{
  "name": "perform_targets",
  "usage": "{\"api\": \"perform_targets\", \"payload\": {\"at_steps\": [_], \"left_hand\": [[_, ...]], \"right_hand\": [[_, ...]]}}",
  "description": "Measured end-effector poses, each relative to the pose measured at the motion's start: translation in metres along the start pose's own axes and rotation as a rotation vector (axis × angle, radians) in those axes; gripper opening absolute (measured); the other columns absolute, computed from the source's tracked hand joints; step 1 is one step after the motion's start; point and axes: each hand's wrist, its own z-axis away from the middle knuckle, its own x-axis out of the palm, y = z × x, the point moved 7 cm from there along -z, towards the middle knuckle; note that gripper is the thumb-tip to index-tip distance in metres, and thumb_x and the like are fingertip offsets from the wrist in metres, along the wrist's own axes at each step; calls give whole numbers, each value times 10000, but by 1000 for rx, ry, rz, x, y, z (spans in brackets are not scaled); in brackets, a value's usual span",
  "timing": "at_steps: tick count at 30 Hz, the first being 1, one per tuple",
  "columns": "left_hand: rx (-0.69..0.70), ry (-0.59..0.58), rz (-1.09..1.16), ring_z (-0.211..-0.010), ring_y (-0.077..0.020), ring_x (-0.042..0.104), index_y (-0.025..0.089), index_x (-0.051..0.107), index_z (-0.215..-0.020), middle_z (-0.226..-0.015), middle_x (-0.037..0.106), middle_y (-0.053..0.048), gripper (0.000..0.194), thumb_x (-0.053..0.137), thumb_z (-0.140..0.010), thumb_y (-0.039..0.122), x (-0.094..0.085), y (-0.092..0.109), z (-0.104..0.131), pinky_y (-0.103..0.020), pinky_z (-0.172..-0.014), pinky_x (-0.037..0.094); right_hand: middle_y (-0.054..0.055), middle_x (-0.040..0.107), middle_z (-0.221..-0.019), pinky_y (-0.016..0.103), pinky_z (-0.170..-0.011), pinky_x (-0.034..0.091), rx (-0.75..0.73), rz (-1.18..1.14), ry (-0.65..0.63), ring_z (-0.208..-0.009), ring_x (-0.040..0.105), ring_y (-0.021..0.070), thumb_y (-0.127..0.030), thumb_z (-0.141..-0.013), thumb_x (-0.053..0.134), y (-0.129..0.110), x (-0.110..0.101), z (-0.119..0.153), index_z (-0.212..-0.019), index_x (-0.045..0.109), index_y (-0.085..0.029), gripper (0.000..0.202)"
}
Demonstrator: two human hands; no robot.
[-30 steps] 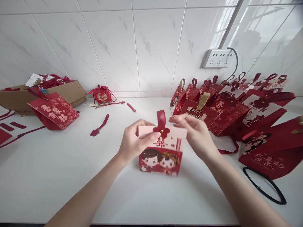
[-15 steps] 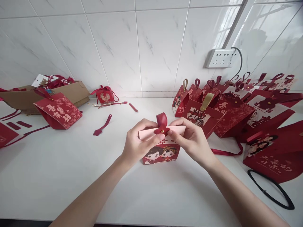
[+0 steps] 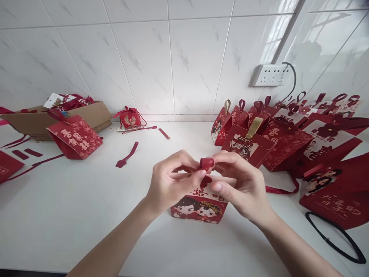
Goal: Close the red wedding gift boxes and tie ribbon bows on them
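A small red and white gift box (image 3: 198,209) with two cartoon faces on its front stands at the middle of the white table. Over its top edge a red strap (image 3: 206,163) is bent into a loop, its flower-shaped end lying against the box front. My left hand (image 3: 175,181) pinches the strap between thumb and fingers at the loop's left side. On the right, the fingers of my right hand (image 3: 240,184) are curled behind the loop and touch it, while the thumb is apart, near the box's upper front.
Many red gift boxes (image 3: 284,148) crowd the right side, with a black loop (image 3: 334,236) in front. At left are a cardboard box (image 3: 31,125), a red box (image 3: 76,138) and a loose strap (image 3: 127,156). A small pouch (image 3: 130,118) stands near the wall.
The box sits lower in the view, closer to me. Both hands have shifted on the strap; my right thumb has come off its flower end, and the loop is turned and lower against the box.
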Motion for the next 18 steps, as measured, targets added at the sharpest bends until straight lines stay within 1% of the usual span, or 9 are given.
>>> {"api": "perform_targets", "payload": {"at_steps": [3,5,9,11,13,16,18], "left_hand": [[20,43,-8,-559,-98,567,185,641,-692,-631,568,10,60,671,-739,163,4,2,3,-199,-459,487],[39,55,-23,-567,-104,566,192,642,-679,-621,560,9,75,668,-734,148,7,4,5,-205,-467,494],[29,8,-6,-562,-100,572,194,645,-685,-630,573,8,98,643,-751,122,14,6,6,-198,-452,492],[8,-15,4,-548,-93,568,194,645,-697,-633,579,12,94,636,-758,123,15,6,6,-192,-443,488],[-5,-31,8,-550,-92,571,195,641,-697,-636,586,14,91,637,-762,131,16,6,6,-195,-455,496],[-17,-33,13,-558,-97,580,195,631,-684,-635,593,16,90,653,-753,142,16,4,7,-205,-478,513],[-30,-29,21,-551,-96,582,196,628,-686,-632,596,20,89,661,-744,137,16,2,7,-205,-479,515]], "right_hand": [[-14,565,-783,218,-652,505,-82,88,112,-739,550,101,-170,-798,661,-9,-2,1,-928,617,-246,157],[-15,552,-738,230,-622,484,-123,142,165,-694,529,103,-160,-799,658,-12,-3,1,-841,609,-232,97],[0,567,-717,271,-589,452,-200,221,241,-672,530,128,-147,-800,649,-19,-10,3,-752,581,-218,110],[4,574,-713,279,-583,444,-227,268,237,-668,534,132,-135,-792,654,-23,-12,3,-750,587,-216,113],[2,575,-711,281,-585,444,-229,284,197,-662,533,131,-135,-788,659,-26,-12,2,-757,595,-217,108],[-1,590,-721,284,-603,456,-202,245,151,-668,539,131,-178,-807,652,-25,-11,0,-813,617,-229,62],[2,607,-729,283,-597,463,-178,201,158,-673,553,135,-217,-838,623,-23,-12,-1,-852,632,-240,28]]}}
